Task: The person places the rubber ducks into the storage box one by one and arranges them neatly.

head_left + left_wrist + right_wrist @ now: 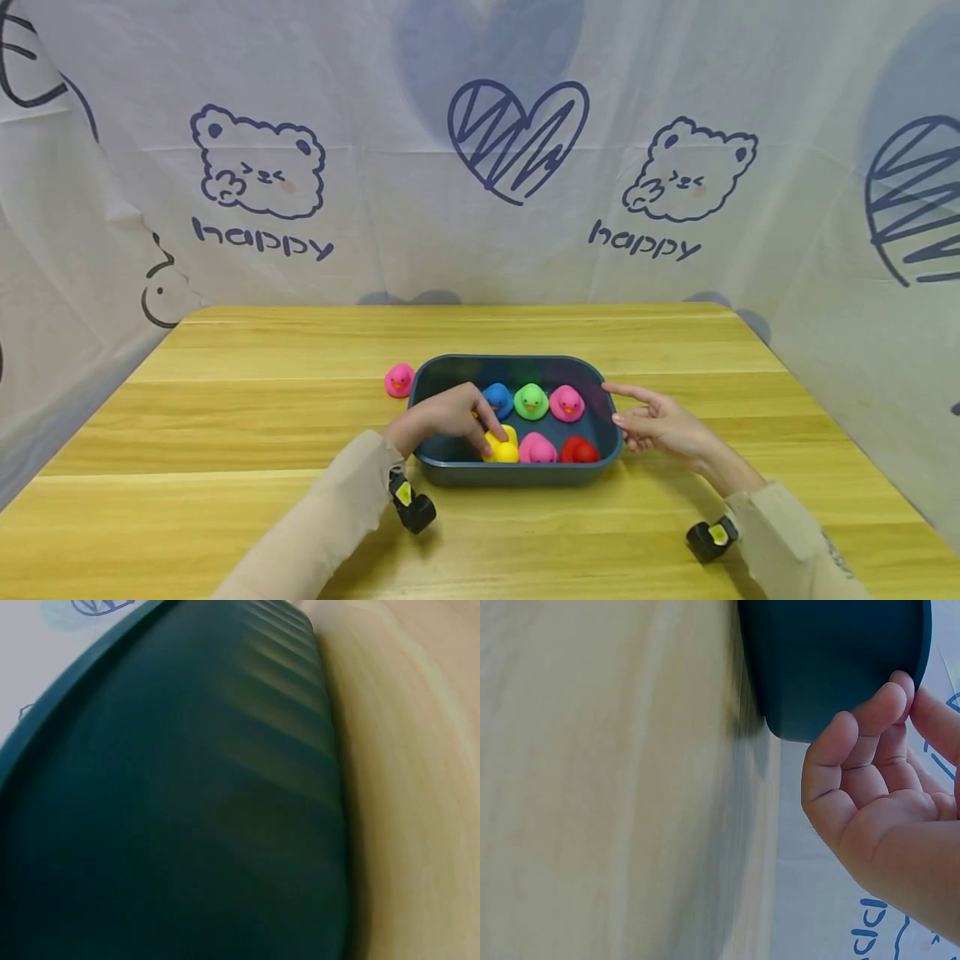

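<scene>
My left hand (pixel 459 414) reaches into a dark teal bin (pixel 517 475), its thumb and fingers pinching a yellow rubber duck (pixel 504 447) in the front row. Beside that duck sit a pink duck (pixel 537 448) and a red duck (pixel 581 450). Behind them stand a blue duck (pixel 498 401), a green duck (pixel 531 402) and another pink duck (pixel 567 403). A bit of yellow shows behind my left fingers, mostly hidden. At the bin's right end, my right hand (pixel 663 427) holds the rim; in the right wrist view its curled fingers (pixel 832 742) lie by the outer wall.
One more pink duck (pixel 400 380) is outside the bin, close to its back left corner. The wooden table (pixel 262 417) extends around the bin. A white curtain (pixel 405 208) with printed bears and hearts hangs behind it.
</scene>
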Tool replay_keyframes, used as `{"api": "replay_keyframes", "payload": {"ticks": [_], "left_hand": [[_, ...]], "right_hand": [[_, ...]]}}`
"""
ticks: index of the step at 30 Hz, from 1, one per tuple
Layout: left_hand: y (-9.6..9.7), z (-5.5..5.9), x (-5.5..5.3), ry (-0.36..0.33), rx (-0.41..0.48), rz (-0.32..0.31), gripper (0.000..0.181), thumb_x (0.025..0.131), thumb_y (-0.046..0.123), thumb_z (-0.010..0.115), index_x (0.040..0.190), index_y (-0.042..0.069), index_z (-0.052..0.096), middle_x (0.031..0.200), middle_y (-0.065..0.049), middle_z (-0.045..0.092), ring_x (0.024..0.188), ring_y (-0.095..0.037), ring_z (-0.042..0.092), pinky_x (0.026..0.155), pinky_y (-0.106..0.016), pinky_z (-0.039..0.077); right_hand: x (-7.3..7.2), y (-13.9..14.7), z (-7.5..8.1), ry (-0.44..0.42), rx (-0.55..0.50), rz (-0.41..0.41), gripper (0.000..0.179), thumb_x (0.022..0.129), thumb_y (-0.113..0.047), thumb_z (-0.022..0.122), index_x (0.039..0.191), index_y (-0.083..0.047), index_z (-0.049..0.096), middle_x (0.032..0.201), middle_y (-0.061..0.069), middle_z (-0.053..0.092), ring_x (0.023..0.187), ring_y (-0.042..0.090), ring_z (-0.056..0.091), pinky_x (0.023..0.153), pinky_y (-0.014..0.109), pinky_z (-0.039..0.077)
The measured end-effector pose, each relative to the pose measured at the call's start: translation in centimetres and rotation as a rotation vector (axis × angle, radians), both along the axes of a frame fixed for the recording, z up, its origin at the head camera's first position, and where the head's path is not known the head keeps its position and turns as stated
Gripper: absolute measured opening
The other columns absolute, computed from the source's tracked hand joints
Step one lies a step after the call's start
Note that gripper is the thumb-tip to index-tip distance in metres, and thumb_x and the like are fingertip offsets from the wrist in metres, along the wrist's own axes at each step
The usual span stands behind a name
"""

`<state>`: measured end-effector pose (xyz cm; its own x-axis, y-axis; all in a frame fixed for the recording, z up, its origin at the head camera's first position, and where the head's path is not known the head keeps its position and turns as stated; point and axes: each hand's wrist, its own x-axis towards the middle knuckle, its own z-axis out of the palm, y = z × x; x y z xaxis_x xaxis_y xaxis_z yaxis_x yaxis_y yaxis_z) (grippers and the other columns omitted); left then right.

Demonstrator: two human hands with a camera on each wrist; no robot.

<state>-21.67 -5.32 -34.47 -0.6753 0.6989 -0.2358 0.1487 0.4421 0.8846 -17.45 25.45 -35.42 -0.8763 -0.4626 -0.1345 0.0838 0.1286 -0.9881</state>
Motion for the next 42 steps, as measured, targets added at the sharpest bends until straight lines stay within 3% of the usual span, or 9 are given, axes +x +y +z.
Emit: {"api": "replay_keyframes", "payload": {"ticks": [4, 12, 23, 29, 36, 42], "left_hand": [[0.0, 0.1, 0.2, 0.005, -0.006, 0.029, 0.019, 0.068, -0.015, 0.067, 0.085, -0.008, 0.068, 0.077, -0.012, 0.065, 0.064, -0.02, 0.063, 0.059, -0.03, 0.052], [0.0, 0.1, 0.7, -0.008, -0.103, 0.115, 0.014, 0.068, -0.016, 0.067, 0.077, -0.005, 0.066, 0.067, -0.01, 0.063, 0.052, -0.017, 0.06, 0.051, -0.029, 0.051], [0.0, 0.4, 1.2, 0.069, -0.186, 0.099, 0.012, 0.069, -0.009, 0.071, 0.074, 0.0, 0.065, 0.067, -0.006, 0.063, 0.054, -0.019, 0.061, 0.052, -0.028, 0.051], [-0.6, 0.8, 1.4, 0.065, -0.113, 0.139, 0.016, 0.067, -0.013, 0.07, 0.078, -0.003, 0.064, 0.071, -0.008, 0.063, 0.054, -0.02, 0.061, 0.051, -0.03, 0.051], [-1.6, 1.0, 1.0, 0.227, -0.019, 0.118, 0.013, 0.072, -0.002, 0.071, 0.084, -0.005, 0.066, 0.08, -0.011, 0.064, 0.058, -0.016, 0.058, 0.055, -0.028, 0.051], [-2.6, 1.2, 0.8, 0.303, 0.108, 0.103, 0.018, 0.075, 0.001, 0.069, 0.091, -0.007, 0.065, 0.09, -0.017, 0.064, 0.072, -0.016, 0.062, 0.065, -0.024, 0.05]], "right_hand": [[0.0, 0.0, 0.0, -0.002, 0.001, 0.004, 0.062, 0.09, -0.007, 0.052, 0.138, 0.008, 0.016, 0.068, 0.003, 0.056, 0.058, 0.011, 0.051, 0.054, 0.022, 0.042], [0.0, 0.0, 0.0, -0.003, 0.0, 0.003, 0.061, 0.09, -0.007, 0.052, 0.138, 0.008, 0.016, 0.069, 0.002, 0.057, 0.058, 0.01, 0.051, 0.054, 0.021, 0.042], [0.2, -0.1, 0.1, -0.008, 0.01, -0.008, 0.062, 0.09, -0.008, 0.052, 0.139, 0.007, 0.016, 0.069, 0.003, 0.056, 0.058, 0.011, 0.052, 0.054, 0.022, 0.044], [0.2, -0.1, 0.1, -0.002, 0.011, -0.001, 0.061, 0.091, -0.008, 0.052, 0.139, 0.007, 0.016, 0.07, 0.003, 0.056, 0.058, 0.011, 0.052, 0.055, 0.022, 0.044], [0.2, -0.1, 0.1, 0.008, 0.011, 0.006, 0.061, 0.091, -0.008, 0.051, 0.138, 0.007, 0.016, 0.069, 0.002, 0.055, 0.059, 0.011, 0.052, 0.055, 0.022, 0.044], [0.2, -0.2, 0.1, 0.003, 0.003, 0.002, 0.061, 0.09, -0.008, 0.052, 0.138, 0.007, 0.017, 0.069, 0.002, 0.055, 0.058, 0.011, 0.052, 0.055, 0.022, 0.044]]}}
